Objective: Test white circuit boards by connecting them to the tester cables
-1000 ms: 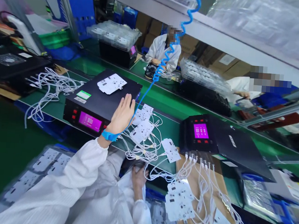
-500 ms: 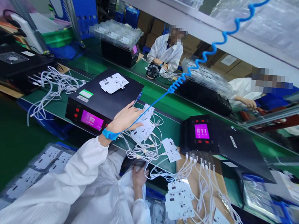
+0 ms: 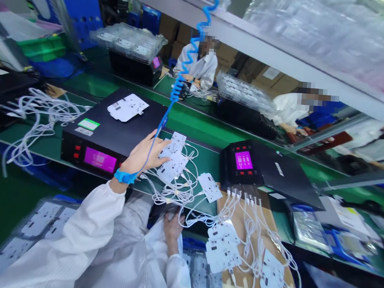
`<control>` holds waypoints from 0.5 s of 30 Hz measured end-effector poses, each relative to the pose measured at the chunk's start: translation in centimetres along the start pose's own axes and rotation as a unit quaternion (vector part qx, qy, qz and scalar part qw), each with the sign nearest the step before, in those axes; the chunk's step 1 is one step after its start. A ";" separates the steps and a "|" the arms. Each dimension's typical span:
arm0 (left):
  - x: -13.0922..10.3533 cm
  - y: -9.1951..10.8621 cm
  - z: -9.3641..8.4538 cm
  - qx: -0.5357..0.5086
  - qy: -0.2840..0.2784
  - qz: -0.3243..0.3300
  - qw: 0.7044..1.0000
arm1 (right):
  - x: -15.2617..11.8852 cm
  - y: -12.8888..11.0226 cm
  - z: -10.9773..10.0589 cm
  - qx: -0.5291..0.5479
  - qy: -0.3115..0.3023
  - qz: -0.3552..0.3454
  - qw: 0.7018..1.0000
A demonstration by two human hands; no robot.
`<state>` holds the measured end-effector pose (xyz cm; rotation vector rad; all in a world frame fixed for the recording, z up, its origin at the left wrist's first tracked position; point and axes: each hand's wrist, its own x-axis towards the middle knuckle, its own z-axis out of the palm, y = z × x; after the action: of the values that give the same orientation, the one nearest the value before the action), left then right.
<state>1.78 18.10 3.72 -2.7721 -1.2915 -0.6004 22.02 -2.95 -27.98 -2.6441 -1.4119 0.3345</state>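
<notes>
Your left hand [image 3: 143, 154]: fingers loosely spread, tips touching the white card [image 3: 173, 165] just ahead-right, card's long axis running away from you | your right hand [image 3: 172, 226]: low by your lap, grip unclear, farther off.

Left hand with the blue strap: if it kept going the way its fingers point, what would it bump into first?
Probably the white boards lying on the green bench. The left hand points right toward them, fingertips already at their edge, though depth makes actual touching hard to judge.
</notes>
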 end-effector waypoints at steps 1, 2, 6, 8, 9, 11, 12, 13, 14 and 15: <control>0.0 0.0 0.0 -0.002 0.003 0.000 1.000 | 0.0 -0.1 0.0 0.001 -0.004 0.005 1.000; 0.1 -0.1 0.0 -0.005 0.004 0.001 1.000 | 0.0 -0.1 0.0 0.003 -0.009 0.010 1.000; 0.5 0.0 -0.6 -0.032 -0.016 -0.001 0.999 | 0.2 -0.1 0.3 0.016 -0.013 0.031 0.999; 0.8 0.1 -1.0 -0.047 -0.025 -0.015 0.998 | 0.5 0.0 0.5 0.024 -0.009 0.042 0.999; 0.8 0.1 -1.1 -0.053 -0.027 -0.022 0.998 | 0.6 0.0 0.6 0.028 -0.006 0.046 0.999; 1.0 0.2 -1.3 -0.063 -0.024 -0.031 0.997 | 0.7 0.1 0.8 0.035 -0.001 0.051 0.998; 1.0 0.3 -1.4 -0.067 -0.024 -0.035 0.997 | 0.8 0.2 0.9 0.039 -0.002 0.051 0.998; 1.0 0.3 -1.4 -0.071 -0.023 -0.039 0.996 | 0.9 0.2 1.0 0.043 -0.002 0.052 0.998; 1.0 0.3 -1.5 -0.074 -0.025 -0.043 0.996 | 0.9 0.3 1.0 0.046 -0.002 0.053 0.998; 1.0 0.4 -1.5 -0.077 -0.028 -0.048 0.996 | 0.9 0.3 1.1 0.048 -0.002 0.054 0.997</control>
<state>2.17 18.33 5.56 -2.8809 -1.4568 -0.6582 22.49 -2.36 -29.19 -2.6482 -1.2236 0.4078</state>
